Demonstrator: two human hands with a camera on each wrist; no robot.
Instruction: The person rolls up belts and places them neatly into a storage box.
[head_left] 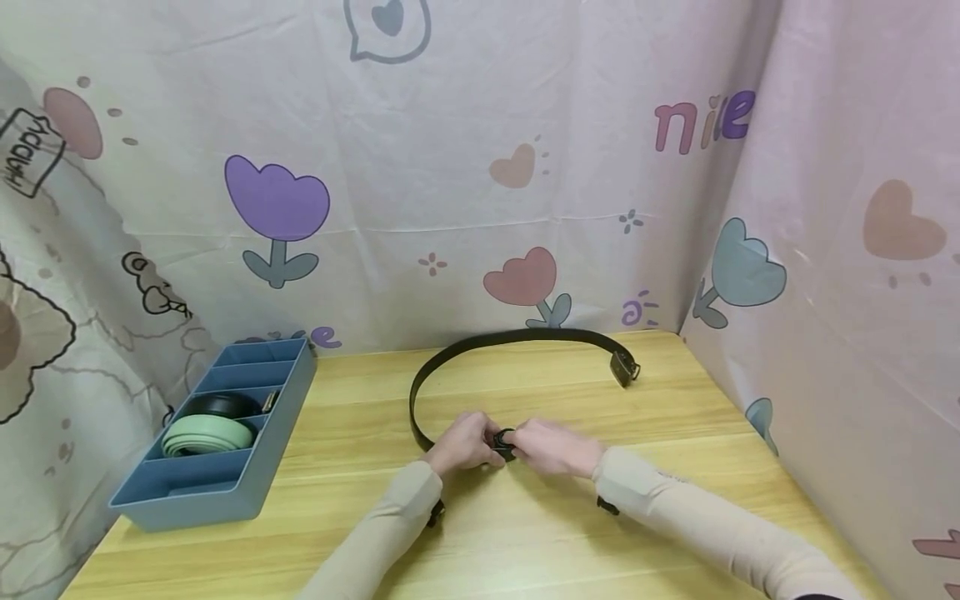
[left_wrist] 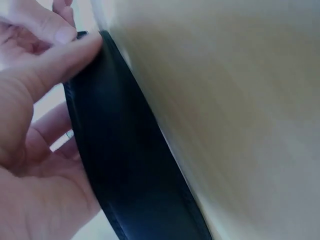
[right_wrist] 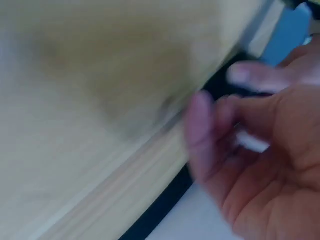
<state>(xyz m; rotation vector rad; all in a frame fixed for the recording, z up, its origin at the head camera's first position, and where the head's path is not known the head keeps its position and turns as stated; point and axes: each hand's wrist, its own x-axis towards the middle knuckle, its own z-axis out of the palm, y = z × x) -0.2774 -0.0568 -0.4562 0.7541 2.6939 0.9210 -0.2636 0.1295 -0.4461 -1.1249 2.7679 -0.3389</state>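
Observation:
A black belt [head_left: 525, 335] stands on its edge on the wooden table, curving in a wide arc from the hands to its buckle [head_left: 625, 368] at the right. Between the hands, its near end forms a small coil [head_left: 504, 444]. My left hand [head_left: 467, 443] pinches the belt at the coil, and in the left wrist view the thumb lies across the strap [left_wrist: 125, 135]. From the other side my right hand [head_left: 551, 447] grips the coil with curled fingers. Motion blurs these fingers in the right wrist view, and they partly hide the coil.
A blue-grey divided tray [head_left: 288, 417] stands at the left of the table [head_left: 525, 542]. One compartment holds a rolled green belt [head_left: 206, 435], another a rolled black belt [head_left: 225, 405]. Printed curtains [head_left: 420, 150] hang close behind the table and along its sides.

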